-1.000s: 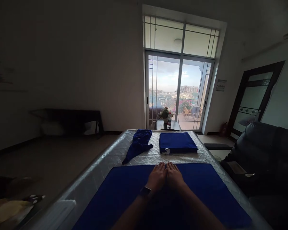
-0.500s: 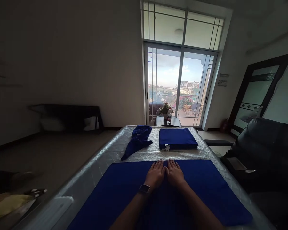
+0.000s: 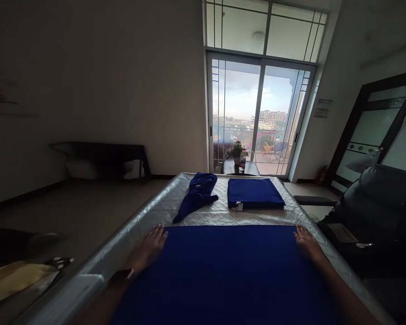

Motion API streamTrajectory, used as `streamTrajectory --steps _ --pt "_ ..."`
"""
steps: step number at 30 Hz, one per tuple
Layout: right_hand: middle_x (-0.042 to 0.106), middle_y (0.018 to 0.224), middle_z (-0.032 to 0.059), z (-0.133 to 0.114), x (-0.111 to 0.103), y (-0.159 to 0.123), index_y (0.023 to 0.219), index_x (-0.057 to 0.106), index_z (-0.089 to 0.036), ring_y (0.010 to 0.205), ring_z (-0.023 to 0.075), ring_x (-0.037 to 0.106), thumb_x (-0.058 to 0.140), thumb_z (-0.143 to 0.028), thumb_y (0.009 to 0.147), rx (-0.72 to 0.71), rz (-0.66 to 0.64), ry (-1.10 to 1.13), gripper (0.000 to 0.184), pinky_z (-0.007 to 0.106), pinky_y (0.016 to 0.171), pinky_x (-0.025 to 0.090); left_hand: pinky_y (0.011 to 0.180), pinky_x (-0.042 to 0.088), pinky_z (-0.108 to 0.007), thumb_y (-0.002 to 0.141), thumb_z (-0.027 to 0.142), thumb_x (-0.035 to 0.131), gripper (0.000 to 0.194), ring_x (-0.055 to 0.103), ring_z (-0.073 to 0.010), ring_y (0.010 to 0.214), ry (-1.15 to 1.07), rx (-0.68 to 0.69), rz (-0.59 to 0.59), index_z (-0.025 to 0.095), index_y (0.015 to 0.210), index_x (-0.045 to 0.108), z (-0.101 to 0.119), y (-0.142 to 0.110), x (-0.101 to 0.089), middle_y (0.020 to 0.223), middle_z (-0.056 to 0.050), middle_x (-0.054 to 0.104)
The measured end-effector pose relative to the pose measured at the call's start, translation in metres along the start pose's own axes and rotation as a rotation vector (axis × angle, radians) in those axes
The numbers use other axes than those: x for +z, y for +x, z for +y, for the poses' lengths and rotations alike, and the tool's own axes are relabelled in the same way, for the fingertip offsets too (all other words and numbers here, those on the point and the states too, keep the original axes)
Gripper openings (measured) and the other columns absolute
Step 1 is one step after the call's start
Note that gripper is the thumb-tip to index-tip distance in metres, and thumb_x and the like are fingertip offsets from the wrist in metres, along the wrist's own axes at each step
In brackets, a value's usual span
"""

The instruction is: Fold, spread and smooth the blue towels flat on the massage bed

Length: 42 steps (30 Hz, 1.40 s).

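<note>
The quilted mattress [image 3: 223, 212] runs lengthwise toward the balcony door [image 3: 257, 122], with the spread blue cloth [image 3: 230, 266] across its near end, long axis left to right. Beyond its far edge lie a folded blue cloth [image 3: 255, 193] and a crumpled blue cloth [image 3: 196, 195], with bare mattress between. The left hand [image 3: 148, 250] and right hand [image 3: 306, 243] lie flat, fingers extended, gripping nothing, 1 at each far corner

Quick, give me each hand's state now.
Left hand: open, flat at the blue cloth's left edge.
Right hand: open, flat at its right edge.
</note>
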State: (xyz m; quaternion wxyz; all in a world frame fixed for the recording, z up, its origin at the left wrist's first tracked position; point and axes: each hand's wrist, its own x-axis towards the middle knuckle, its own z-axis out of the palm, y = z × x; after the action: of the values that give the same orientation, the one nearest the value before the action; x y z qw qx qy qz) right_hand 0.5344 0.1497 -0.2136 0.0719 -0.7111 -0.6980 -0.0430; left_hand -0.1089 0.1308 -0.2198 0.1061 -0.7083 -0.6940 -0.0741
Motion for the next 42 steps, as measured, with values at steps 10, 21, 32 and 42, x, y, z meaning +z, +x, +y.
streamTrajectory --steps 10,21,32,42 --pt "0.034 0.163 0.0197 0.01 0.022 0.017 0.155 0.038 -0.001 0.153 0.0274 0.029 0.019 -0.028 0.101 0.06 0.039 0.005 0.063 0.047 0.124 0.025 0.12 0.035 -0.055 0.101 0.029 0.026 0.059 0.036 -0.0324 0.15 -0.038 -0.069 -0.018 0.001 0.15 0.046 0.004 -0.002 -0.002 0.158 -0.023 0.041" --pt "0.04 0.158 0.022 -0.101 -0.035 -0.032 0.151 0.044 0.001 0.15 0.0305 0.034 0.025 -0.012 0.095 -0.064 0.18 -0.075 0.061 0.045 0.127 0.018 0.122 0.034 -0.048 0.104 0.036 0.028 0.056 0.042 -0.0275 0.147 -0.075 0.262 0.18 0.011 0.147 0.054 0.115 -0.02 -0.041 0.154 -0.016 0.05" --pt "0.02 0.168 0.0117 -0.222 -0.024 -0.091 0.161 0.025 -0.008 0.157 0.024 0.013 0.018 -0.04 0.106 -0.34 -0.145 0.216 0.064 0.045 0.128 0.016 0.123 0.035 -0.05 0.107 0.054 0.022 0.068 0.035 -0.0276 0.151 -0.333 0.381 -0.022 0.01 0.155 0.04 0.247 -0.049 -0.042 0.159 -0.017 0.041" --pt "0.027 0.165 0.0146 -0.036 -0.009 -0.098 0.15 0.051 -0.012 0.154 0.0318 0.022 0.026 -0.023 0.099 -0.13 -0.091 -0.091 0.058 0.056 0.124 0.023 0.119 0.038 -0.051 0.102 0.047 0.033 0.057 0.043 -0.0276 0.147 -0.186 0.226 0.076 0.025 0.152 0.048 0.06 -0.098 -0.011 0.155 -0.008 0.05"
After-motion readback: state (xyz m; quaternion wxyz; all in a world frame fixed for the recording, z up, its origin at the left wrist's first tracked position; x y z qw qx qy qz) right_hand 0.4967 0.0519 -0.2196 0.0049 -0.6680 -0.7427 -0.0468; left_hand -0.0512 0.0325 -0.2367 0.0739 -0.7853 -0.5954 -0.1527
